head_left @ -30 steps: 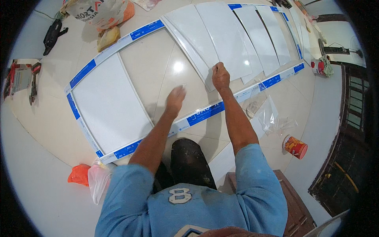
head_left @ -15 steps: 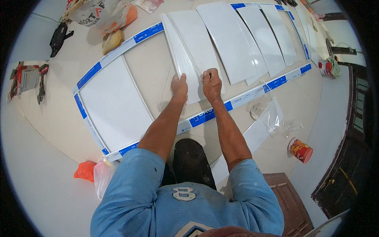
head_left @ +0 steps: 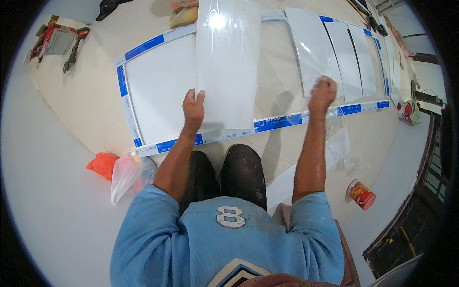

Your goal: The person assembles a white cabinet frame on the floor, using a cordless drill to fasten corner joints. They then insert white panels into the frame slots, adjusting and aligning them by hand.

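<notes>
My left hand point(head_left: 193, 111) grips the left edge of a long glossy white panel point(head_left: 228, 67), thumb on its face. The panel is raised across the frame point(head_left: 279, 123), whose white bars carry blue film. To the right, my right hand point(head_left: 323, 93) is closed, pinching thin clear plastic film point(head_left: 331, 116); how far the film reaches is hard to see. Beyond that hand, several white panels point(head_left: 311, 45) lie overlapping across the frame. Another white panel point(head_left: 160, 86) fills the frame's left end.
Clear plastic scraps point(head_left: 351, 165) and a red-and-yellow tub point(head_left: 361, 194) are on the tiled floor at right. Orange point(head_left: 103, 165) and clear plastic bags point(head_left: 131, 179) sit at left. Farther left lie a hand tool point(head_left: 75, 50) and a red-and-grey box point(head_left: 53, 39).
My left hand has lifted the panel and shifted it left of the other panels. My right hand has pulled away to the right with the film. The whole view has shifted.
</notes>
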Motion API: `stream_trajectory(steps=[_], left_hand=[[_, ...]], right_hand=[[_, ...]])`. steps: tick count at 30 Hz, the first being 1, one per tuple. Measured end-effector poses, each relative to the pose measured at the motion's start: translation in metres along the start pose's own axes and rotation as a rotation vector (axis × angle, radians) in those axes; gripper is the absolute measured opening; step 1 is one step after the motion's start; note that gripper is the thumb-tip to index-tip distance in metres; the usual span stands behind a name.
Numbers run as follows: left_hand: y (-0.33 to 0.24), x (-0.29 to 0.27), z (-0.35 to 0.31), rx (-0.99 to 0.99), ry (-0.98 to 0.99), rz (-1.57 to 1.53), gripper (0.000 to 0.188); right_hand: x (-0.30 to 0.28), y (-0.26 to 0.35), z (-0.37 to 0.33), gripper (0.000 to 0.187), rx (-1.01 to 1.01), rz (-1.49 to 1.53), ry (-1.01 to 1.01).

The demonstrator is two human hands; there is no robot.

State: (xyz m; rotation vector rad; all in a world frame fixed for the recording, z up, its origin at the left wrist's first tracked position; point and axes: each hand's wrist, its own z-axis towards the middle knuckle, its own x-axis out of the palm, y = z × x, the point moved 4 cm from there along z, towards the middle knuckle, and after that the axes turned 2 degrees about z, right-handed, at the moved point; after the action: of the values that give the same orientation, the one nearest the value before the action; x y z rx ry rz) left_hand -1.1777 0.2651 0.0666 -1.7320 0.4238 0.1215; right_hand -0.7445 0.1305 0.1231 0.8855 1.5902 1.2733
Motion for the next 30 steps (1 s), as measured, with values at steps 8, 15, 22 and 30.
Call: stream_trajectory(steps=[8, 15, 22, 30], left_hand=[[0.037, -0.080, -0.046, -0.022, -0.071, -0.028, 0.025], [0.039, -0.092, -0.081, -0.041, -0.139, 0.084, 0.038], [0.031, -0.070, -0.120, -0.116, -0.063, 0.097, 0.046], [0.065, 0.027, -0.138, -0.232, 0.039, 0.070, 0.052]], right_hand=[[-0.221, -0.016, 0.026, 0.024, -0.061, -0.019, -0.362], [-0.430, -0.087, -0.090, 0.022, -0.370, -1.171, -0.219], [-0.562, -0.147, -0.304, 0.041, 0.311, -1.453, 0.225], [-0.661, -0.058, -0.229, 0.033, 0.181, -2.046, 0.249]])
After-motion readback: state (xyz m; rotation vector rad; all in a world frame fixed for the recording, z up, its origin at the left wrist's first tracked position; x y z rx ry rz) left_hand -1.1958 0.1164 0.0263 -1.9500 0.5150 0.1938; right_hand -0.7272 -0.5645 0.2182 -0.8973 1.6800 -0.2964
